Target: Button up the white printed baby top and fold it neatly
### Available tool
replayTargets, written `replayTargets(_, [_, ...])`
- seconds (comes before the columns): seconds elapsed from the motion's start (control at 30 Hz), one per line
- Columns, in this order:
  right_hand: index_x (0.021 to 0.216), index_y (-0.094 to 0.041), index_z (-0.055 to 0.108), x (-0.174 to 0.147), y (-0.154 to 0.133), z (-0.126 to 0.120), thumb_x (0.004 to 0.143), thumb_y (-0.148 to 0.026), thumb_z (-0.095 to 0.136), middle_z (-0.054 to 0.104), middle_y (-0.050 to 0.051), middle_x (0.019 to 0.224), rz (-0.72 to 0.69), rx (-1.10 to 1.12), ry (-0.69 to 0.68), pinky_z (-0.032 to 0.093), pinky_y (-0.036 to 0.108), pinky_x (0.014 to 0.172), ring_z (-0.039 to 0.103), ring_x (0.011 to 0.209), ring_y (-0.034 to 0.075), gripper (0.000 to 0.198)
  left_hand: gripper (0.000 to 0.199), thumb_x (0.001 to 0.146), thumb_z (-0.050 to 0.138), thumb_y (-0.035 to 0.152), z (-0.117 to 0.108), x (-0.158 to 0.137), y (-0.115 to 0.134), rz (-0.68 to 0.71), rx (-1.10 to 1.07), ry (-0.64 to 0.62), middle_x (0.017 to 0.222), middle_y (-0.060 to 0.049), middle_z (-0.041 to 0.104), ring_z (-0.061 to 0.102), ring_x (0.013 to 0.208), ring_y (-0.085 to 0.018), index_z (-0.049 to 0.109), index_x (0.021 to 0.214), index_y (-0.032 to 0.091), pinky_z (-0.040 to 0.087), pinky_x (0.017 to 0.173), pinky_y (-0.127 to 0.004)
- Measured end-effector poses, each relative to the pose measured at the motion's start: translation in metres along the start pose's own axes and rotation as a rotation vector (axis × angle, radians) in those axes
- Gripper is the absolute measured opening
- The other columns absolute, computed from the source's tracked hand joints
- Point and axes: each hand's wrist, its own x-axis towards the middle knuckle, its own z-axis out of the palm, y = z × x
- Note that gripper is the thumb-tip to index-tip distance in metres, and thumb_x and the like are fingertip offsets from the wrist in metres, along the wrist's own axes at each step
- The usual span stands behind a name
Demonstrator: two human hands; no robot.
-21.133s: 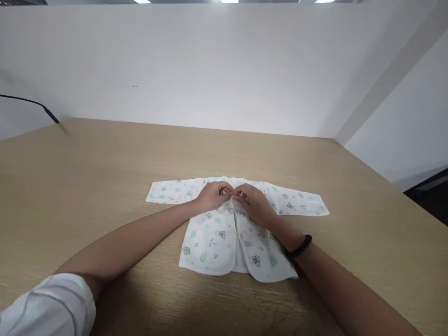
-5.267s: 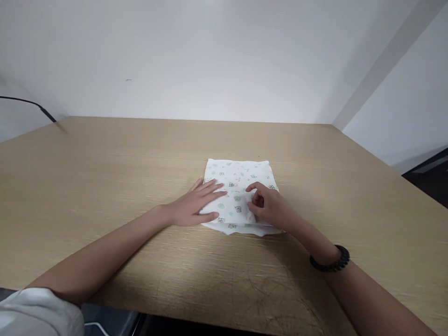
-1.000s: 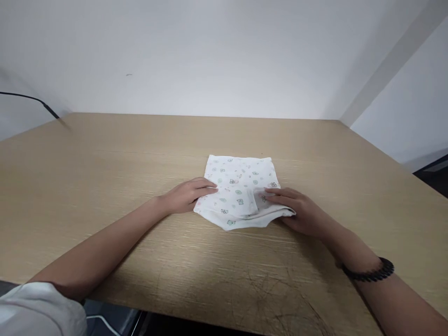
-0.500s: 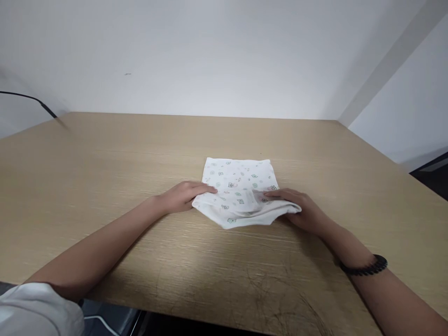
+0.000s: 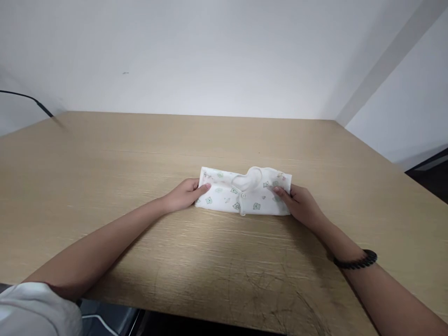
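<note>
A small white baby shirt (image 5: 224,198), printed with green bears, is folded into a wide, low band on the table. Its round neckline and a snap at the front face up near the middle. My left hand (image 5: 185,193) grips the left end, thumb on top and fingers hidden behind the cloth. At the right end, my right hand (image 5: 303,203) pinches the fabric in the same way, its thumb lying over the print. A black coiled band (image 5: 357,261) circles my right wrist.
The wooden table (image 5: 140,158) runs back to a white wall (image 5: 210,60). A black cable (image 5: 38,105) hangs at the far left. Beyond the right edge stands a dark object (image 5: 430,172). Dark scratches (image 5: 273,284) mark the table's front, and a white cord (image 5: 101,322) shows below it.
The near part of the shirt has been folded over the far part, making a shorter band with the neckline now showing. Both thumbs now press on top at its ends.
</note>
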Motion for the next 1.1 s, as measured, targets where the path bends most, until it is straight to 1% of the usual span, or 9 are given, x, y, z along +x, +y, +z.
replayTargets(0.23, [0.098,-0.021,0.055,0.003,-0.012,0.002,0.084,-0.06,0.053,0.055,-0.002,0.054,0.19,-0.037,0.052,0.034,0.028,0.05,0.051,0.051,0.019,0.041,0.031,0.086,0.06,0.037,0.011,0.006,0.002,-0.122,-0.171,0.147,0.078,-0.003,0.065,0.058,0.065,-0.015,0.055,0.107,0.016,0.041,0.054,-0.023])
replayTargets(0.4, [0.107,-0.02,0.054,0.002,-0.009,0.006,0.087,-0.048,0.05,0.066,0.003,0.068,0.155,-0.015,0.106,0.04,0.03,0.054,0.06,0.058,0.022,0.034,0.043,0.089,0.058,0.031,0.011,0.005,-0.002,-0.188,-0.124,0.24,0.08,0.0,0.063,0.056,0.058,-0.012,0.035,0.124,0.02,0.044,0.052,-0.023])
replayTargets(0.53, [0.116,-0.02,0.051,-0.001,-0.007,0.008,0.09,-0.044,0.045,0.068,0.004,0.073,0.12,-0.03,0.128,0.043,0.031,0.055,0.06,0.056,0.021,0.036,0.052,0.091,0.053,0.031,0.011,0.007,-0.009,0.001,-0.095,0.199,0.098,-0.004,0.064,0.061,0.066,-0.013,0.021,0.131,0.027,0.049,0.057,-0.025])
replayTargets(0.63, [0.128,-0.018,0.046,-0.004,-0.008,0.008,0.089,-0.041,0.046,0.069,0.009,0.09,0.078,-0.129,0.167,0.047,0.035,0.059,0.062,0.063,0.023,0.045,0.042,0.093,0.049,0.031,0.011,0.005,-0.008,0.169,0.161,0.26,0.115,-0.009,0.059,0.064,0.09,-0.019,0.031,0.13,0.024,0.054,0.075,-0.035])
replayTargets(0.77, [0.133,-0.015,0.047,-0.006,-0.014,0.009,0.09,-0.04,0.047,0.056,0.021,0.13,-0.05,-0.32,0.21,0.052,0.046,0.082,0.063,0.101,0.033,0.05,0.04,0.096,0.047,0.033,0.019,-0.005,0.006,0.379,0.606,0.431,0.147,-0.02,0.033,0.035,0.138,-0.033,0.041,0.133,0.017,0.035,0.111,-0.051])
replayTargets(0.83, [0.137,-0.013,0.046,-0.007,-0.017,0.011,0.094,-0.043,0.043,0.048,0.022,0.142,-0.155,-0.405,0.156,0.045,0.049,0.099,0.05,0.126,0.036,0.053,0.049,0.098,0.044,0.038,0.026,-0.011,0.012,0.468,0.785,0.364,0.158,-0.018,0.02,0.016,0.147,-0.035,0.037,0.142,0.017,0.018,0.119,-0.054])
replayTargets(0.9, [0.143,-0.013,0.042,-0.01,-0.018,0.014,0.098,-0.048,0.035,0.043,0.021,0.149,-0.203,-0.476,0.038,0.037,0.053,0.108,0.039,0.138,0.035,0.057,0.06,0.1,0.04,0.046,0.033,-0.015,0.014,0.49,0.896,0.17,0.162,-0.015,0.014,0.01,0.149,-0.034,0.026,0.151,0.018,0.011,0.121,-0.054])
replayTargets(1.0, [0.149,-0.013,0.035,-0.013,-0.018,0.019,0.1,-0.054,0.024,0.036,0.018,0.155,-0.161,-0.531,-0.134,0.032,0.059,0.109,0.033,0.142,0.036,0.065,0.07,0.099,0.036,0.058,0.036,-0.015,0.009,0.401,0.947,-0.093,0.163,-0.013,0.015,0.011,0.15,-0.033,0.017,0.156,0.021,0.012,0.12,-0.052])
replayTargets(1.1, [0.152,-0.013,0.03,-0.015,-0.019,0.019,0.099,-0.059,0.022,0.03,0.017,0.158,-0.127,-0.551,-0.18,0.029,0.063,0.11,0.029,0.144,0.037,0.071,0.072,0.096,0.037,0.065,0.033,-0.014,0.006,0.34,0.953,-0.159,0.163,-0.01,0.013,0.011,0.149,-0.035,0.019,0.156,0.029,0.014,0.119,-0.055])
